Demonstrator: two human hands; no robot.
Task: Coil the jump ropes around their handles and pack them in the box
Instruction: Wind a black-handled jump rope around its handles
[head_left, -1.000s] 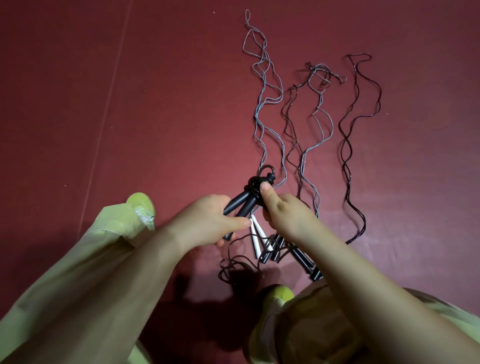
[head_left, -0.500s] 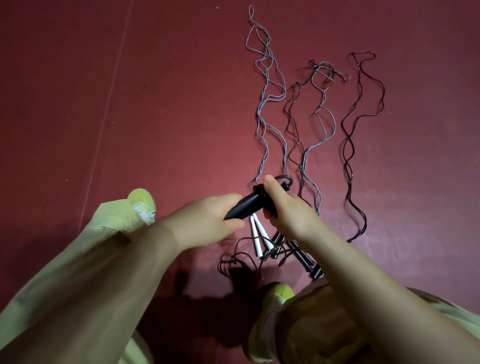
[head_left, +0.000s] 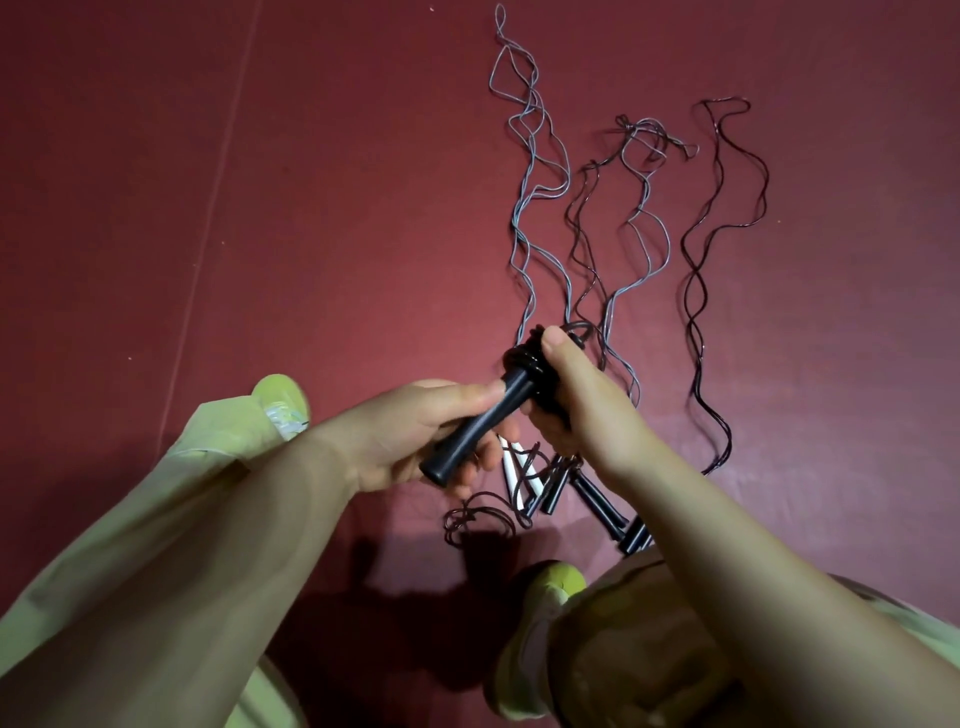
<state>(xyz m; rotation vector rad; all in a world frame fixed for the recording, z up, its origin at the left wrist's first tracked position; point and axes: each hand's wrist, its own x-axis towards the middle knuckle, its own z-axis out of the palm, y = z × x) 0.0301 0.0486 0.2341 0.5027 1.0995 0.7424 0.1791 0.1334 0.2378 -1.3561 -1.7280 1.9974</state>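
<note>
While no writing shows, both hands' fingers (head_left: 470, 397) grip the black handle (head_left: 480, 423).

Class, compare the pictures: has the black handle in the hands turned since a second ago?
Yes. The black handle now lies flatter, its coiled end swung right toward the grey ropes lying on the floor.

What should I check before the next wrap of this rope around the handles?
1. Left hand grips the black handles: ok.
2. Right hand pinches the coil at the top: ok.
3. Loose rope tail free of the handles on the floor: cannot tell.
4. Other ropes lie apart from the coil: cannot tell.
5. Box in view: not ok.
</note>
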